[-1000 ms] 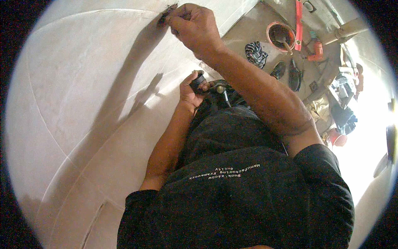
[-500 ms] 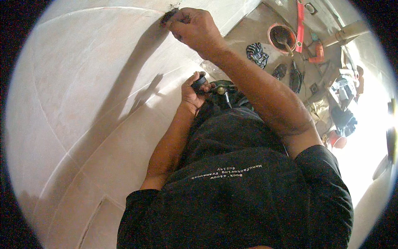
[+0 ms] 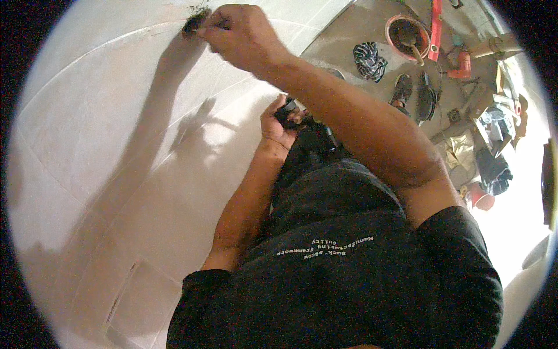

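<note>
My right hand [image 3: 244, 38] reaches across to the pale tiled wall [image 3: 110, 134]. Its fingers are pinched together against the tile, by a dark patch [image 3: 195, 23] and scattered black specks along a tile joint. Whatever the fingers grip is too hidden to make out. Low in front of my body, my left hand [image 3: 279, 125] is wrapped round a small black cup-like thing [image 3: 285, 111], partly hidden by the fingers. The right forearm crosses above and to the right of it.
On the floor at the right lie a patterned cloth [image 3: 369, 61], an orange-rimmed bucket [image 3: 388, 36] with a handled tool in it, a red level [image 3: 435, 29] and an orange power tool [image 3: 463, 63]. A shod foot [image 3: 402, 88] and a box of rubbish [image 3: 494, 119] are nearer.
My right hand has shifted left along the wall, and more black specks show on the tile there. The left hand keeps its hold on the black cup-like thing. The view has turned slightly.
</note>
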Tool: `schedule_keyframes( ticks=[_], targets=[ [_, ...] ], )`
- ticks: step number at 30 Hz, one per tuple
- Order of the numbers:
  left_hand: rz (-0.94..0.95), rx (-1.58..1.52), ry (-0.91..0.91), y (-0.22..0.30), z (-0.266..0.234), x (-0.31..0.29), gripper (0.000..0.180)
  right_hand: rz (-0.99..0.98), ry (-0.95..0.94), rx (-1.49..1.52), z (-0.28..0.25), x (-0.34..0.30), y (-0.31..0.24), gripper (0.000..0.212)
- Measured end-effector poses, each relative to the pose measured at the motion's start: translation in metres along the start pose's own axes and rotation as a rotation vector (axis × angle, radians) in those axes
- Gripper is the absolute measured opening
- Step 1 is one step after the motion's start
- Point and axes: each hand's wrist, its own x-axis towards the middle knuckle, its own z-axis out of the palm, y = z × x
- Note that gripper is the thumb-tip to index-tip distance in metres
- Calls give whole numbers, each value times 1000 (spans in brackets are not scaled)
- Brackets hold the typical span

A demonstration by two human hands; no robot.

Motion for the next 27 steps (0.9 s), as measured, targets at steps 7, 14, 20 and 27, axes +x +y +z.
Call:
schedule_keyframes(
  ticks=[7, 14, 20, 27],
  targets=[
    [23, -91, 52, -17, 21, -10, 34, 265, 31, -403, -129, -47, 119, 23],
    [51, -157, 58, -15, 64, -20, 29, 175, -268, -1014, -256, -96, 183, 33],
    [111, -354, -115, -23, 117, -39, 32, 873, -303, -12, -292, -148, 88, 45],
    [293, -549, -213, -17, 196, -88, 40, 621, -458, 427, -283, -110, -16, 53]
  ],
)
